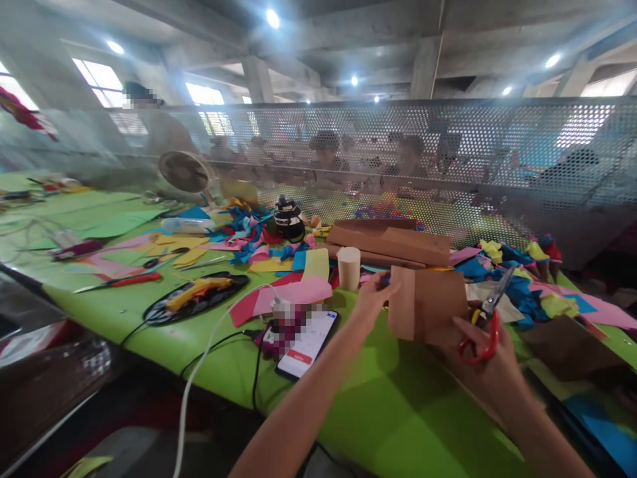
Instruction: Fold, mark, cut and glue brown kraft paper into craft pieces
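Observation:
A folded piece of brown paper (pixel 440 299) is held up over the green table. My left hand (pixel 373 299) pinches its left edge, with the fingertips partly behind the paper. At its lower right side is my right hand (pixel 490 348), closed around red-handled scissors (pixel 492 335), whose metal blades point up and away to the right. The right fingers also lie against the paper's edge. Just beyond my left hand stands a cream-coloured cylinder (pixel 349 267). Larger folded brown sheets (pixel 391 242) lie behind the held piece.
The green table (pixel 174 345) carries a phone (pixel 308 344) and cables left of my arm, a black tray with a yellow glue gun (pixel 199 292), and coloured scraps (pixel 532 292). A small fan (pixel 185 172) and a mesh partition (pixel 472 153) stand behind; people are beyond it.

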The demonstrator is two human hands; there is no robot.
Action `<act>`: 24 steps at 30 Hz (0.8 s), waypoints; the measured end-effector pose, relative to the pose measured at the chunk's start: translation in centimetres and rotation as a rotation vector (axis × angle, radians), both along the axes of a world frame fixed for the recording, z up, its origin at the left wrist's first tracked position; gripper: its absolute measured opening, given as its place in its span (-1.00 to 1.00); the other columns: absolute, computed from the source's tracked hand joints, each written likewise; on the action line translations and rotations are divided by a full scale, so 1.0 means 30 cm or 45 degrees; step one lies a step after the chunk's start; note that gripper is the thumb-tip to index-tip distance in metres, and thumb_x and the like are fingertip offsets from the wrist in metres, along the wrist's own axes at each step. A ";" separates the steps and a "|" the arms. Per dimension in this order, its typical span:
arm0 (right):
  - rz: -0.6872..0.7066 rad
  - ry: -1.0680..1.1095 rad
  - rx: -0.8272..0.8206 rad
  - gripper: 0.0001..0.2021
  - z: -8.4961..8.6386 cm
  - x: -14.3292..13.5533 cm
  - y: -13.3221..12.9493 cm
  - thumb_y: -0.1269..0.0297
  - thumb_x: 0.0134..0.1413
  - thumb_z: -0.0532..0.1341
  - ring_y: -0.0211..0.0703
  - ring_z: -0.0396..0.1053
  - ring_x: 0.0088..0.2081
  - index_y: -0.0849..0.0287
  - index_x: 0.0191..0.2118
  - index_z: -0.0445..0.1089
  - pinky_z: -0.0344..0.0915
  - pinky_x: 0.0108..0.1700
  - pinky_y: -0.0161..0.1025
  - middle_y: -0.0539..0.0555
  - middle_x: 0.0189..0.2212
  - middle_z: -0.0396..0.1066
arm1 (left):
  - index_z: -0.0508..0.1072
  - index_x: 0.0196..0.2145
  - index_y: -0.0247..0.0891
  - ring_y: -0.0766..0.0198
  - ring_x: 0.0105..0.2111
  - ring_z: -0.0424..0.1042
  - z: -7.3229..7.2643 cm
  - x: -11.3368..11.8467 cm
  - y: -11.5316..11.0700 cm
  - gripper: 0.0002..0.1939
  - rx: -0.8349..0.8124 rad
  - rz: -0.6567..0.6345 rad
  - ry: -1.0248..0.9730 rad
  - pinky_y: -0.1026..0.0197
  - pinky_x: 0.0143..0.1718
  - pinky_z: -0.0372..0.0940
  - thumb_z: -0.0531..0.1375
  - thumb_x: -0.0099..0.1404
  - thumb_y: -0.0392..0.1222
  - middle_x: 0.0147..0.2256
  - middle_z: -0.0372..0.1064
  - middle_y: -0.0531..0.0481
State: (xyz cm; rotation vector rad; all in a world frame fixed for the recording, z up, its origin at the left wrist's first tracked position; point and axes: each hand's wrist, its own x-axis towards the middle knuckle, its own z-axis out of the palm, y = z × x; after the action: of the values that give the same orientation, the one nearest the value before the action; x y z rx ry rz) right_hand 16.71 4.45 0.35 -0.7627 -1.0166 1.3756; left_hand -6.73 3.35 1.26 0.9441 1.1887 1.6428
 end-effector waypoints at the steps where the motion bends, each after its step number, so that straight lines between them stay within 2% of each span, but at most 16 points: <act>1: 0.009 0.011 -0.010 -0.48 -0.004 -0.002 0.003 0.29 -0.20 0.54 -0.09 0.56 -0.19 -0.02 -0.09 0.36 0.53 -0.18 -0.20 -0.02 -0.16 0.54 | 0.53 -0.06 -0.27 0.18 -0.22 0.53 -0.014 0.031 -0.005 -0.51 -0.005 -0.030 -0.093 0.23 -0.24 0.38 0.44 0.06 -0.04 -0.19 0.58 -0.11; 5: 0.043 -0.059 -0.011 -0.49 -0.014 -0.009 -0.003 0.25 -0.13 0.52 -0.01 0.58 -0.20 -0.03 -0.05 0.34 0.55 -0.18 -0.11 0.02 -0.16 0.56 | 0.57 -0.14 -0.25 0.03 -0.13 0.57 -0.044 0.100 -0.034 -0.53 -0.145 -0.186 -0.218 0.12 -0.12 0.42 0.47 0.01 -0.01 -0.17 0.61 -0.14; 11: 0.179 -0.036 -0.129 -0.43 -0.059 -0.010 -0.009 0.26 -0.09 0.50 0.01 0.59 -0.20 -0.08 0.07 0.34 0.54 -0.17 -0.07 0.02 -0.12 0.57 | 0.55 -0.07 -0.32 -0.07 -0.04 0.56 -0.043 0.069 -0.056 -0.43 -0.150 -0.189 -0.331 -0.04 0.06 0.39 0.49 -0.02 -0.05 -0.09 0.60 -0.24; 16: 0.239 -0.060 -0.160 -0.42 -0.058 -0.027 -0.028 0.25 -0.08 0.50 0.04 0.59 -0.16 -0.10 0.09 0.36 0.53 -0.15 -0.08 0.01 -0.10 0.58 | 0.58 -0.13 -0.32 -0.04 -0.06 0.56 -0.049 0.058 -0.061 -0.53 -0.141 -0.167 -0.164 -0.01 0.04 0.40 0.46 0.04 -0.02 -0.12 0.62 -0.19; 20: 0.227 -0.131 -0.144 -0.42 -0.050 -0.033 -0.038 0.20 -0.07 0.50 -0.01 0.59 -0.21 -0.10 0.10 0.35 0.51 -0.20 -0.13 0.00 -0.10 0.56 | 0.60 -0.21 -0.29 -0.03 -0.11 0.57 -0.052 0.048 -0.056 -0.59 -0.173 -0.161 0.062 0.03 -0.02 0.41 0.50 -0.04 -0.15 -0.15 0.63 -0.16; 24: 0.229 -0.208 -0.175 -0.47 -0.044 -0.017 -0.026 0.13 -0.12 0.53 -0.19 0.47 -0.43 -0.06 0.00 0.38 0.39 -0.41 -0.29 -0.07 -0.35 0.48 | 0.60 -0.24 -0.27 -0.01 -0.13 0.57 -0.043 0.003 -0.049 -0.65 -0.193 -0.030 0.130 0.05 -0.05 0.41 0.48 -0.03 -0.18 -0.18 0.63 -0.13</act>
State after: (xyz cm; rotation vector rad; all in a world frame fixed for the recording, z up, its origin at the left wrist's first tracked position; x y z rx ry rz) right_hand 16.20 3.66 -0.97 -0.9149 -1.1487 1.5702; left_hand -6.63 1.89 -0.04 0.9510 1.3465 1.4782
